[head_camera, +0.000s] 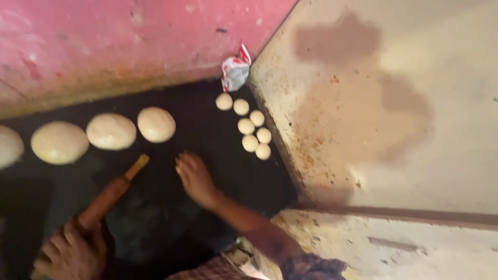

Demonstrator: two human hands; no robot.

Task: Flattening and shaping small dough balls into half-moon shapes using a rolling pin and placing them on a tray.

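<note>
On the dark slab, left hand [70,254] grips rolling pin [111,193] slanting up-right; right hand [195,177] spread flat.

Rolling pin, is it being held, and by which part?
Yes: the left hand grips the rolling pin at its near end. The right hand holds nothing.

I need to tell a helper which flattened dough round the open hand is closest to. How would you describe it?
Start at the pink wall and look down to the dark worktop, where a row of flattened dough rounds runs along it. Take the rightmost round, just up and left of the right hand. It is the smallest of the row, yet far bigger than the little dough balls.
</note>
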